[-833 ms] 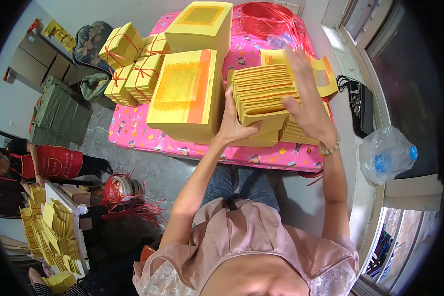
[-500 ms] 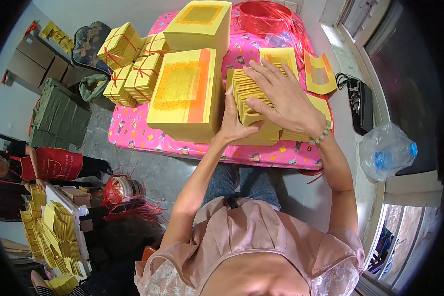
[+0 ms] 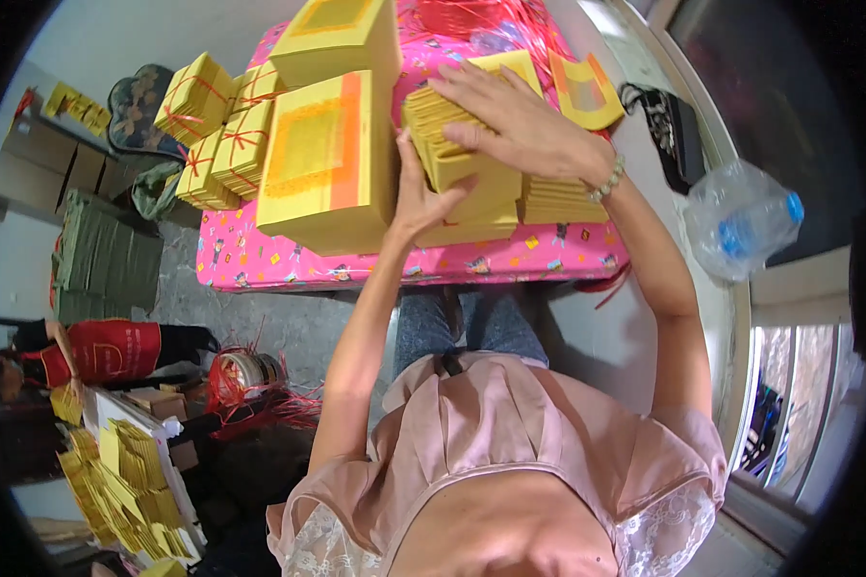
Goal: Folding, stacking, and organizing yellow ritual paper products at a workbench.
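A stack of folded yellow paper (image 3: 429, 127), its folded edges layered one on another, stands on the pink table among larger yellow piles. My left hand (image 3: 421, 199) cups its left side and near corner, fingers along the side and thumb spread across the front. Over the top and right of the stack lies my right hand (image 3: 524, 125), fingers stretched out flat and palm down. A beaded bracelet (image 3: 608, 179) circles my right wrist. The stack's right side is hidden beneath that hand. Close on the left rises a tall block of yellow sheets (image 3: 313, 159) with an orange strip.
Red-tied yellow bundles (image 3: 241, 146) sit at the table's left. Another tall block (image 3: 332, 38) stands behind. On the windowsill are a black pouch (image 3: 681, 144) and a bagged plastic bottle (image 3: 741, 231). A person in a red apron (image 3: 115, 351) works by more yellow paper at the left.
The view has shifted, so the table sits higher and farther left in it. Both hands stay on the folded stack, with little visible change in their hold.
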Available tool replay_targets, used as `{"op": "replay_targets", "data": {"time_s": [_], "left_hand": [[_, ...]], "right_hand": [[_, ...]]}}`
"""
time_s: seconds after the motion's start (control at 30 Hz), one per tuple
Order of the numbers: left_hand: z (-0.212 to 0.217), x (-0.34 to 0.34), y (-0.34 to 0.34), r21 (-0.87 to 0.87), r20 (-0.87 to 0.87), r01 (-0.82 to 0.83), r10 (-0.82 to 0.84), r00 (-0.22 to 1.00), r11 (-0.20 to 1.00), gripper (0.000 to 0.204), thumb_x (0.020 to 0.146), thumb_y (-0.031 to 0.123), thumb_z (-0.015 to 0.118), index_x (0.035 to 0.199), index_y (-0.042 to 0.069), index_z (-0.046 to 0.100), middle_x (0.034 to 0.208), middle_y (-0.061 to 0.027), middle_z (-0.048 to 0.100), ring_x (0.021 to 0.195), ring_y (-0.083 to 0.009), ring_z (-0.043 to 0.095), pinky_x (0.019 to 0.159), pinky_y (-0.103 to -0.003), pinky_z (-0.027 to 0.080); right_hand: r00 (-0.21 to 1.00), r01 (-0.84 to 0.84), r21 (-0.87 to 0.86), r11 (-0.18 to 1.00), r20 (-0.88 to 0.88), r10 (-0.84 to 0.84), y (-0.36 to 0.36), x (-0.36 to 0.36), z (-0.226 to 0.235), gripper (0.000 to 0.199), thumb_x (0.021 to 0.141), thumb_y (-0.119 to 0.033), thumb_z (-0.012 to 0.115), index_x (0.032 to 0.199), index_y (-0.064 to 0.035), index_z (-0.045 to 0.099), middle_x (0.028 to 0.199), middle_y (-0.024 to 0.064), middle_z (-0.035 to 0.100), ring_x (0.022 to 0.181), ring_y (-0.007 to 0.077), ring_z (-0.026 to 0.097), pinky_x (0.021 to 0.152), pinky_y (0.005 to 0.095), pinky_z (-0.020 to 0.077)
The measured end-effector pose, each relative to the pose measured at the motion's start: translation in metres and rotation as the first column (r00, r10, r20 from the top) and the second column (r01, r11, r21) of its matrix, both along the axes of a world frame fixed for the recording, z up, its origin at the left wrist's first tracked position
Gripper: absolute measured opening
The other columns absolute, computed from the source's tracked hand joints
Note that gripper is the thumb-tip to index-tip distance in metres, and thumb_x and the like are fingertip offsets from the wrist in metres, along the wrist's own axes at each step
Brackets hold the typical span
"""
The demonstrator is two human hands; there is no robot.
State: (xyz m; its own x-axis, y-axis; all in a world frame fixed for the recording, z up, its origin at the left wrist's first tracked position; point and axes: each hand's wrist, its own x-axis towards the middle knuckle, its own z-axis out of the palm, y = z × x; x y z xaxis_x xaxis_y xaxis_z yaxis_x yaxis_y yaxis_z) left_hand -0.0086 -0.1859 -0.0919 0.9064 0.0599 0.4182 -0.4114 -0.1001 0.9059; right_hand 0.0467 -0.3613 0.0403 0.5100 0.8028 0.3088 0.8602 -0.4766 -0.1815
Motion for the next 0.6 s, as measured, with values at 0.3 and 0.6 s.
{"op": "replay_targets", "data": {"time_s": [0.3,0.6], "left_hand": [[0.078,0.002,-0.017,-0.14,-0.107,0.059,-0.074,0.992,0.988,0.073,0.078,0.013,0.08,0.136,0.007,0.036,0.121,-0.014,0.058,0.111,-0.0251,0.059,0.095,-0.039,0.05],[0.124,0.102,-0.059,-0.111,-0.614,0.455,-0.421,0.668,0.884,0.059,0.082,0.041,0.075,0.122,0.001,0.061,0.11,-0.0105,0.068,0.095,-0.0179,0.068,0.08,-0.029,0.055]], "right_hand": [[0.863,0.327,0.445,0.834,-0.501,-0.071,-0.091,0.01,-0.028,0.101,0.087,-0.061,0.062,0.152,0.0029,0.018,0.155,0.0282,0.024,0.146,0.0349,0.022,0.118,0.0413,0.0219],[0.518,0.672,0.648,0.358,-0.757,0.397,-0.121,-0.014,-0.082,0.074,0.09,-0.034,0.071,0.141,0.001,0.032,0.132,0.0131,0.053,0.115,0.0178,0.057,0.094,0.0323,0.0498]]}}
